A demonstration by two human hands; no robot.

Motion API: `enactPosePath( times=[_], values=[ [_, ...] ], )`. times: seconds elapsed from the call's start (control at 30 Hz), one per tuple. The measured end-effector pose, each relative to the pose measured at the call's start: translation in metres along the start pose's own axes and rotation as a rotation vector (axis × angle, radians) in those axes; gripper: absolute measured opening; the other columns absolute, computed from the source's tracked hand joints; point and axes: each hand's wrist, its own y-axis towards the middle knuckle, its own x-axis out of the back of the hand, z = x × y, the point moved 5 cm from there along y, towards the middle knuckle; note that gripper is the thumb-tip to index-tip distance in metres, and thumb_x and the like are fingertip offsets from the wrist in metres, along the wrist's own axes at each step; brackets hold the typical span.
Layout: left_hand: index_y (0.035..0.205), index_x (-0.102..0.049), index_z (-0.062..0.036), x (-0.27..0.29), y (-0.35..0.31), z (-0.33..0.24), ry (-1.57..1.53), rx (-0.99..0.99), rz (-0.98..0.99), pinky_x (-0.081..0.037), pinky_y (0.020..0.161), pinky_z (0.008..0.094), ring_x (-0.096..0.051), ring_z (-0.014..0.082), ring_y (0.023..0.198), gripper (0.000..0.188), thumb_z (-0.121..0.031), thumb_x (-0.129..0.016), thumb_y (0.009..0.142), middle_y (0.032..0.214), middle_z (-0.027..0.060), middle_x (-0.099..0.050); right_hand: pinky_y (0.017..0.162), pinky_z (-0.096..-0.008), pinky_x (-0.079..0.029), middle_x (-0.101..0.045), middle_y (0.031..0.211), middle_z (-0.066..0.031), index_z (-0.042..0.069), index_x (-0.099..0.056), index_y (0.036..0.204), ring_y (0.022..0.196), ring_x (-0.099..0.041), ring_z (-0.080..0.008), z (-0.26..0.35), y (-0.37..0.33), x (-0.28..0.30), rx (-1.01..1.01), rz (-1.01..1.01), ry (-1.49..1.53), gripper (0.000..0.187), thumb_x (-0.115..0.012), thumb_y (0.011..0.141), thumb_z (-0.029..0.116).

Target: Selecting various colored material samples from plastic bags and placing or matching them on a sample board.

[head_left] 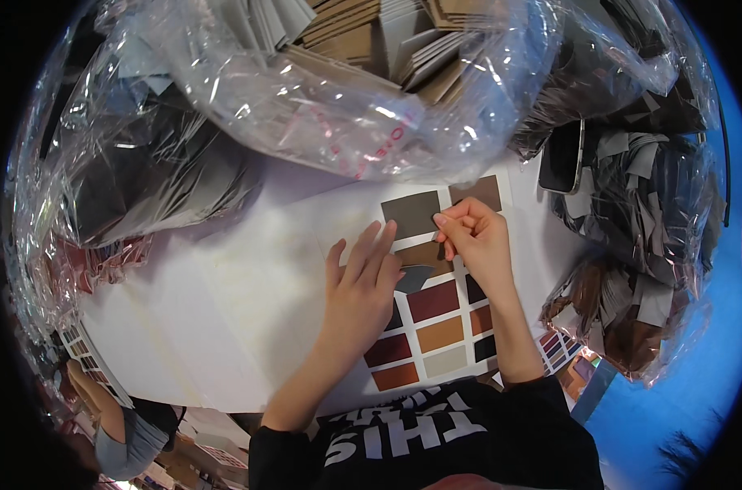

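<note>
A white sheet (467, 327) carries rows of coloured rectangular swatches. My right hand (479, 238) is closed, thumb and forefinger pinched at the right edge of a dark grey swatch (412, 214). My left hand (358, 282) is open, fingers stretched, with fingertips by the lower left of that swatch. From beside its thumb a loose slate-grey piece (415, 279) slants over the sheet; whether the hand grips it I cannot tell. A brown swatch (424, 256) lies partly hidden below my right fingers. Burgundy (433, 302) and tan (440, 336) swatches show further down.
Beyond the sheet stands a clear plastic bag (338, 135) of stacked card pieces (338, 33). Bags of dark pieces lie left (158, 171) and right (624, 212). A phone (561, 157) rests at the right. Another person's arm (101, 400) works at the lower left.
</note>
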Motion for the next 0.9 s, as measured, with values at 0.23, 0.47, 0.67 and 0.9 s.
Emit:
enactPosePath(
  times=[0.23, 0.47, 0.67, 0.9],
  values=[
    [0.083, -0.053, -0.0085, -0.004, 0.001, -0.002, 0.039, -0.003, 0.016, -0.032, 0.103, 0.0483, -0.048, 0.0212, 0.126, 0.014, -0.01, -0.067, 0.08, 0.132, 0.0056, -0.057, 0.046, -0.0189, -0.038, -0.061, 0.064, -0.0018, -0.001, -0.057, 0.082, 0.048, -0.051, -0.0036, -0.002, -0.001, 0.001, 0.021, -0.027, -0.025, 0.013, -0.063, 0.09, 0.008],
    [0.086, -0.055, -0.0081, -0.003, 0.0, 0.0, 0.045, 0.006, 0.03, -0.032, 0.104, 0.05, -0.048, 0.0204, 0.125, 0.012, -0.013, -0.066, 0.082, 0.132, 0.0062, -0.056, 0.048, -0.0285, -0.04, -0.055, 0.057, -0.0051, 0.001, -0.05, 0.095, 0.045, -0.051, -0.0135, 0.022, -0.008, -0.006, 0.081, -0.111, -0.486, 0.019, -0.066, 0.086, 0.008],
    [0.093, -0.058, -0.0066, 0.028, -0.015, 0.022, -0.302, 0.228, -0.168, -0.026, 0.102, 0.0427, -0.047, 0.0261, 0.125, 0.01, -0.001, -0.056, 0.085, 0.13, 0.0055, -0.059, 0.053, -0.0165, -0.037, -0.063, 0.077, 0.001, 0.004, -0.059, 0.109, 0.06, -0.05, 0.0007, 0.027, -0.034, -0.022, 0.198, 0.072, -0.013, 0.031, -0.072, 0.081, 0.004],
    [0.098, -0.056, -0.0058, 0.041, -0.043, 0.043, -0.313, 0.313, -0.197, -0.025, 0.102, 0.0401, -0.045, 0.0257, 0.126, 0.011, -0.002, -0.056, 0.087, 0.131, 0.0062, -0.058, 0.05, -0.0189, -0.04, -0.059, 0.067, -0.0008, 0.0, -0.056, 0.089, 0.054, -0.052, -0.0042, 0.006, -0.038, -0.071, 0.015, 0.241, 0.126, 0.009, -0.064, 0.089, 0.005]
  ],
)
